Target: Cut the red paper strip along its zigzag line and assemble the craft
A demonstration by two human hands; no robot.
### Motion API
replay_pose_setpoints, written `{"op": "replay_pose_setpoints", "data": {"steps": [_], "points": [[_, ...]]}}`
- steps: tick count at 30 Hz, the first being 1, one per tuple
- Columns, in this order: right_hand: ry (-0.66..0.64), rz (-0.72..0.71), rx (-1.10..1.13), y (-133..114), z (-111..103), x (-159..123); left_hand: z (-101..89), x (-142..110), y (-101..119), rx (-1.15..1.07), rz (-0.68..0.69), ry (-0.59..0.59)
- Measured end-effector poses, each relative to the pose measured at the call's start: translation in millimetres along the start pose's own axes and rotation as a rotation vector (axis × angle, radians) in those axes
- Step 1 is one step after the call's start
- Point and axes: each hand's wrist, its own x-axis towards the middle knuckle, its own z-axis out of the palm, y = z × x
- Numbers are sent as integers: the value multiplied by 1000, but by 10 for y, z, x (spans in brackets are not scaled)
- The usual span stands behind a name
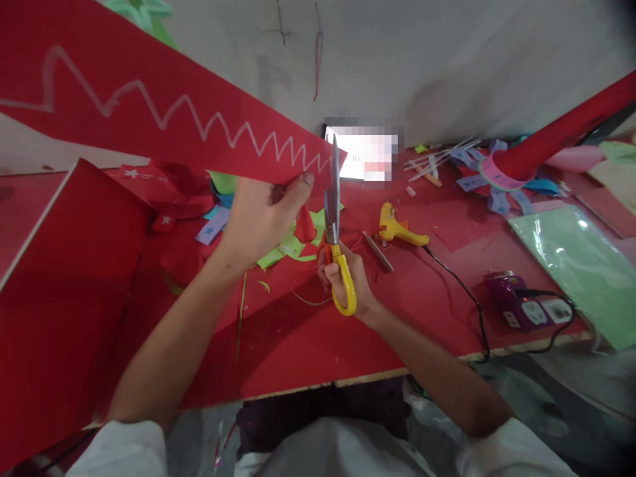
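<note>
My left hand grips the lower edge of a long strip of red paper, thumb in front. A pale zigzag line is drawn along the strip, its peaks shrinking toward the right end. My right hand is closed around a pair of scissors with one yellow and one red handle. The blades point up and stand at the strip's narrow right end, near the last zigzags. Whether the blades have paper between them, I cannot tell. Behind my hands, green paper scraps and a red cone-shaped piece lie on the table.
A yellow glue gun lies to the right, its cord running to a purple power box. Near it is a pencil. A lit screen leans on the wall. Green sheets lie far right; a red board stands left.
</note>
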Motion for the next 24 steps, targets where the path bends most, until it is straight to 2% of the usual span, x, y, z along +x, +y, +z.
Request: {"op": "replay_pose_setpoints", "data": {"steps": [9, 24], "points": [[10, 4, -31, 18, 11, 11, 7, 3, -72, -43, -11, 2], [0, -2, -20, 75, -6, 4, 21, 1, -23, -65, -22, -9]]}}
